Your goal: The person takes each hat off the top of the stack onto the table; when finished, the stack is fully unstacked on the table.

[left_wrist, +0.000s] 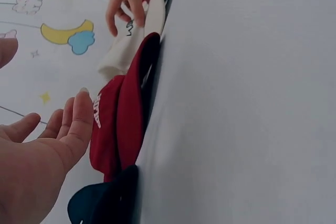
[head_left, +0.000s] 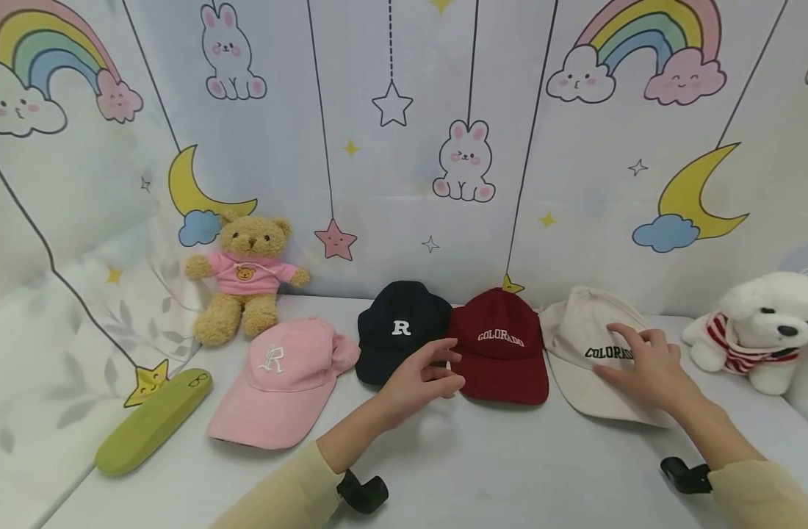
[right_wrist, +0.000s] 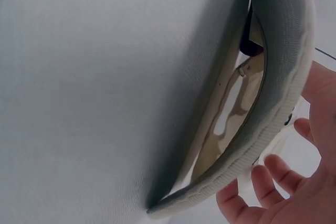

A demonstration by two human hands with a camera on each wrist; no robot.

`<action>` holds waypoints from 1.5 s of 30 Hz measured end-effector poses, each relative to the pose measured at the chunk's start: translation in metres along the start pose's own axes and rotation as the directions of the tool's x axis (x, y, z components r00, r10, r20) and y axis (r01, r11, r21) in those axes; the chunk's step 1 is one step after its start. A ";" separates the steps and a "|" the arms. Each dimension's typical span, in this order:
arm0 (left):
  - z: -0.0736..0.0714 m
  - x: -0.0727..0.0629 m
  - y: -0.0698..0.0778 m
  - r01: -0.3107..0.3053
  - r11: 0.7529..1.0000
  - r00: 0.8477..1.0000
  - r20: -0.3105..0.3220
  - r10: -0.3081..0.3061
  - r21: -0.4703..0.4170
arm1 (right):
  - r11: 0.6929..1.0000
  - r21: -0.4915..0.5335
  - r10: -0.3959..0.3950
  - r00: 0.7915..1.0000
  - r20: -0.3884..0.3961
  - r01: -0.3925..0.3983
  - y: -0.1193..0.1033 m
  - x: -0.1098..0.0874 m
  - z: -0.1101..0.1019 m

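Observation:
A cream cap (head_left: 579,319) with dark COLORADO lettering lies at the right of the row. My right hand (head_left: 658,371) hovers at its front with thumb and fingers spread; whether the fingertips touch is unclear. In the right wrist view, that cap's brim underside (right_wrist: 289,51) shows beside the loosely bent fingers. My left hand (head_left: 413,386) is in front of a dark red COLORADO cap (head_left: 506,382) and a black cap (head_left: 397,305) marked R. Its fingers are relaxed around nothing, apart from the red cap (left_wrist: 118,135) in the left wrist view. A pink cap (head_left: 272,411) sits farther left.
A green glasses case (head_left: 154,422) lies at the left edge of the white table (head_left: 496,470). Behind the pink cap sits a teddy bear (head_left: 248,275) in a pink top. A white plush dog (head_left: 754,323) sits far right. A patterned cloth backdrop (head_left: 391,169) hangs behind everything.

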State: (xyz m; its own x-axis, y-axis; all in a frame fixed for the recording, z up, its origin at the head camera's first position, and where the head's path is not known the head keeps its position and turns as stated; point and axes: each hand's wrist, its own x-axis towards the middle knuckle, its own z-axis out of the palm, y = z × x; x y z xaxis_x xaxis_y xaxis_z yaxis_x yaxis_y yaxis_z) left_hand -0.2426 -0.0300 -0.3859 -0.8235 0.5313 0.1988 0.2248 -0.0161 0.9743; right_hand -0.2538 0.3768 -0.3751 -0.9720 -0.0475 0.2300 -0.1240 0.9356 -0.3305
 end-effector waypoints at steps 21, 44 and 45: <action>-0.019 -0.030 0.001 -0.015 0.995 1.000 -0.010 0.016 0.098 | 0.999 -0.034 0.008 1.000 -0.006 -0.008 -0.012 0.004 -0.001; -0.063 -0.074 0.005 -0.044 0.949 0.979 -0.175 0.104 0.313 | 0.952 0.187 -0.233 0.970 -0.071 0.243 -0.149 0.039 0.020; -0.066 -0.076 0.005 -0.039 0.948 0.979 -0.179 0.101 0.317 | 0.949 0.199 -0.233 0.970 -0.070 0.242 -0.155 0.041 0.022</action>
State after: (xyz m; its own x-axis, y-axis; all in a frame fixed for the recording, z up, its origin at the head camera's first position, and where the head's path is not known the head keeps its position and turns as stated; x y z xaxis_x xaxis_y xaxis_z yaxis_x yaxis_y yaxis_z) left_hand -0.2132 -0.1263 -0.3888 -0.8766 0.3667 0.3116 0.4107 0.2325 0.8816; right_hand -0.2785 0.2223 -0.3350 -0.9000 -0.2395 0.3642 -0.3931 0.8071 -0.4405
